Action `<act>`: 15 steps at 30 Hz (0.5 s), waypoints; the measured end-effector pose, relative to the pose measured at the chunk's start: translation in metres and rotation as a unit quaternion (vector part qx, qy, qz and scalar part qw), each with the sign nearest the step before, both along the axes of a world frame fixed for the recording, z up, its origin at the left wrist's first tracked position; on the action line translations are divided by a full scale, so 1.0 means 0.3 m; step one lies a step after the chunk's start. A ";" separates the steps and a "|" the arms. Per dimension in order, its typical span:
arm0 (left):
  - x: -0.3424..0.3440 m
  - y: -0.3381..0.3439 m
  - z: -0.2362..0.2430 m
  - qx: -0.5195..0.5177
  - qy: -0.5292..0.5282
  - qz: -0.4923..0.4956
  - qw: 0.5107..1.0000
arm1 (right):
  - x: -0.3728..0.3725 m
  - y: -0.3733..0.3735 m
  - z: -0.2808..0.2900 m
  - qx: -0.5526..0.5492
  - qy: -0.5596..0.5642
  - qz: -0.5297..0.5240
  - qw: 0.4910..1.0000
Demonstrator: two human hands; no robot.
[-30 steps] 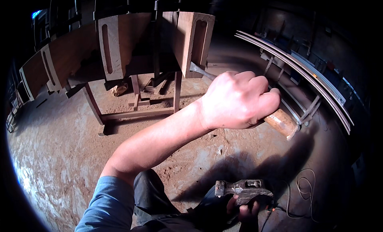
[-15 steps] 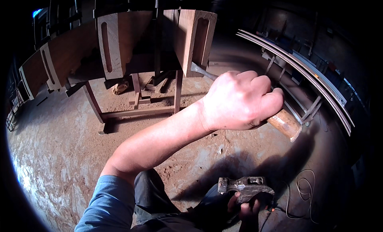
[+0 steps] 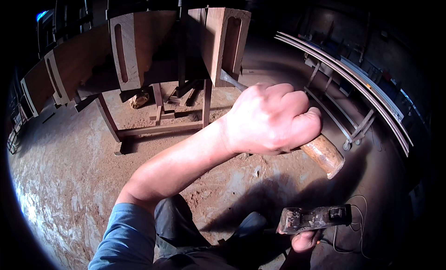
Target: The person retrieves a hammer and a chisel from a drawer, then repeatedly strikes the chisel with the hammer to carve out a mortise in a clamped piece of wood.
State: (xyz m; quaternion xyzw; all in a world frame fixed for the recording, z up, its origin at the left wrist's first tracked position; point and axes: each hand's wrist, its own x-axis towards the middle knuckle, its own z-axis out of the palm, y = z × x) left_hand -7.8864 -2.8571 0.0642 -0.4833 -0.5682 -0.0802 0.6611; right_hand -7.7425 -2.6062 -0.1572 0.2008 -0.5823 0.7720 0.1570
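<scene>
Floor point(image 3: 88, 177): brown dust point(image 3: 200, 195), cable point(image 3: 366, 208), trestle point(image 3: 160, 129) under slotted timbers point(image 3: 130, 49) | wheeled rack point(image 3: 364, 125): long boards point(image 3: 367, 88)

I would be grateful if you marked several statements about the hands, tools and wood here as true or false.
1. The left hand grips a wooden-handled chisel. True.
2. The right hand is empty. False: it holds a hammer.
3. The chisel points away from the slotted wooden block. False: its blade end is at the block's lower end.
4. The hammer is apart from the chisel. True.
5. The left arm's sleeve is red. False: it is blue.
6. Long boards lie stacked toward the right. True.
</scene>
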 end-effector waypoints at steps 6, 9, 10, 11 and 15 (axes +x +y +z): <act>0.006 -0.006 -0.025 -0.004 0.018 -0.022 1.000 | -0.077 -0.072 0.141 -0.025 0.069 0.033 0.997; 0.011 -0.013 -0.043 -0.007 0.018 -0.002 1.000 | -0.130 -0.079 0.126 0.020 0.082 0.039 0.996; 0.008 -0.016 -0.049 -0.002 0.023 0.007 1.000 | -0.146 -0.082 0.111 0.037 0.084 0.012 0.996; 0.006 -0.018 -0.052 0.004 0.027 0.015 0.999 | -0.155 -0.087 0.098 0.041 0.081 0.008 0.996; 0.013 -0.038 -0.052 0.003 0.026 0.003 1.000 | -0.117 -0.108 0.131 0.006 0.055 0.090 0.994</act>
